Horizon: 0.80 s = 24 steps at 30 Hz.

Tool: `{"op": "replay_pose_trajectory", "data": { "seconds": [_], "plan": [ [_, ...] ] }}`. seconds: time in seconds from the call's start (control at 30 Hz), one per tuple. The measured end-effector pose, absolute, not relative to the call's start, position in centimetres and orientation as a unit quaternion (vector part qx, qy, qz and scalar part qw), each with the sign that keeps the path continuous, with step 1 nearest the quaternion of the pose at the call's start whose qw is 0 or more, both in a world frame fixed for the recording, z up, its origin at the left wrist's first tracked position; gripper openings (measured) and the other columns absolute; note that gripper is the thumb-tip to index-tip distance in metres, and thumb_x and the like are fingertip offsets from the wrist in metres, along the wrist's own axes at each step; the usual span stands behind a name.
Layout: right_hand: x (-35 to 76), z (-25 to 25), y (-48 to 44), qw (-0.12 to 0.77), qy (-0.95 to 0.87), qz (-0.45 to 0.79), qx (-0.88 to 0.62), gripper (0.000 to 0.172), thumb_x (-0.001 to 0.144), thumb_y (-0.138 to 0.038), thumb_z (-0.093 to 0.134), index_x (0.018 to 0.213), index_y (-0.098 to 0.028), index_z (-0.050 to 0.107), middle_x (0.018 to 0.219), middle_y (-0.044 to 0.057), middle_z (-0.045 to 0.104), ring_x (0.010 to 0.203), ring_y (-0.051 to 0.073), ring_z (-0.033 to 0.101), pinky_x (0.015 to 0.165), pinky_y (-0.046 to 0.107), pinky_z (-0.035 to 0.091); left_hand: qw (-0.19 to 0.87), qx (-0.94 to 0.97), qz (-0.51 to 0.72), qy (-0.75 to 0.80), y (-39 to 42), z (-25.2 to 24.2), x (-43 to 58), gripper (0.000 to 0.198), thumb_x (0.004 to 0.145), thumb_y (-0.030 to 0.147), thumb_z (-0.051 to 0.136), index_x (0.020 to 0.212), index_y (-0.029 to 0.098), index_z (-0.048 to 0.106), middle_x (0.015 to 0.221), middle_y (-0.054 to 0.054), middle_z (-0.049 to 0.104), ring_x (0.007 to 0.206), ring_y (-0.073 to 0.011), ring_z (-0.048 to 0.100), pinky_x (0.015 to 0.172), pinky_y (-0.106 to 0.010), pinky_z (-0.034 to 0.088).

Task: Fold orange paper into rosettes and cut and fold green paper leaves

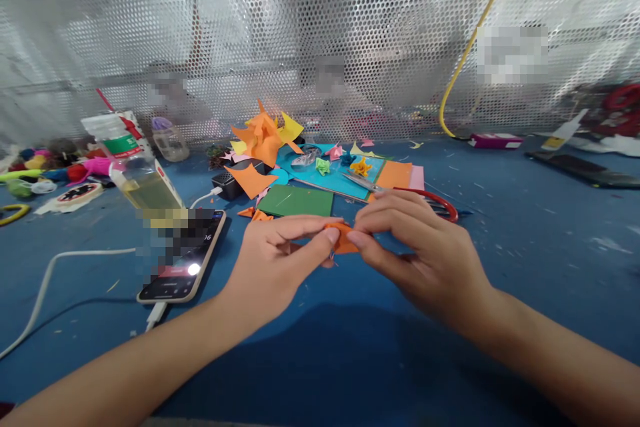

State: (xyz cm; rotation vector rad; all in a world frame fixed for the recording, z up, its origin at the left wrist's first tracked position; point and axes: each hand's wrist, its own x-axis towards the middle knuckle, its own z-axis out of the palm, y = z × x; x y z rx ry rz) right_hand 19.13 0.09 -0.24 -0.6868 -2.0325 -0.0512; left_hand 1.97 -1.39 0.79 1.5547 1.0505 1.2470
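Just above the blue desk [525,247], the left hand [273,260] and right hand [425,253] meet, their fingers [313,245] closed on a small orange paper piece [344,239]. It is pinched between both thumbs and forefingers, and only its middle shows in the gap. Left of the hands lies a phone [200,260] with its screen lit. Beyond them are a green sheet [296,201], scissors [363,183], folded orange shapes [263,137] and a bottle [135,160], with a mesh screen [320,27] behind.
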Motion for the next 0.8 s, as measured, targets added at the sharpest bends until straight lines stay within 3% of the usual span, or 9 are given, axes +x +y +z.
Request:
{"op": "replay_pose_trajectory", "data": {
  "seconds": [0.33,0.53,0.8],
  "plan": [
    [19.11,-0.51,0.06,0.475,-0.831,-0.035,-0.289,0.011,0.085,-0.019,0.054,0.077,-0.026,0.052,0.074,-0.001,0.066,0.075,0.017,0.061,0.079,0.038,0.046,0.424,0.621,0.504,0.425,-1.33,0.66,2.01,0.012,0.073,0.024,0.066,0.082,0.022,0.074,0.077,-0.001,0.074,0.057,-0.0122,0.065,0.055,-0.022,0.059],
    [19.28,-0.44,-0.11,0.464,-0.844,-0.035,-0.267,0.009,0.085,-0.018,0.054,0.081,-0.026,0.052,0.079,-0.001,0.066,0.077,0.017,0.06,0.082,0.037,0.044,0.439,0.625,0.496,0.414,-1.15,0.79,1.87,0.007,0.069,0.027,0.071,0.075,0.025,0.075,0.077,0.002,0.074,0.06,-0.0106,0.065,0.053,-0.017,0.057],
    [19.14,-0.4,-0.19,0.481,-0.821,-0.016,-0.307,0.013,0.085,-0.019,0.055,0.075,-0.025,0.05,0.075,-0.001,0.064,0.073,0.017,0.058,0.073,0.035,0.044,0.455,0.599,0.506,0.422,-1.34,0.7,1.93,0.015,0.073,0.029,0.068,0.084,0.02,0.074,0.078,-0.002,0.074,0.064,-0.013,0.066,0.058,-0.022,0.059]
  ]
}}
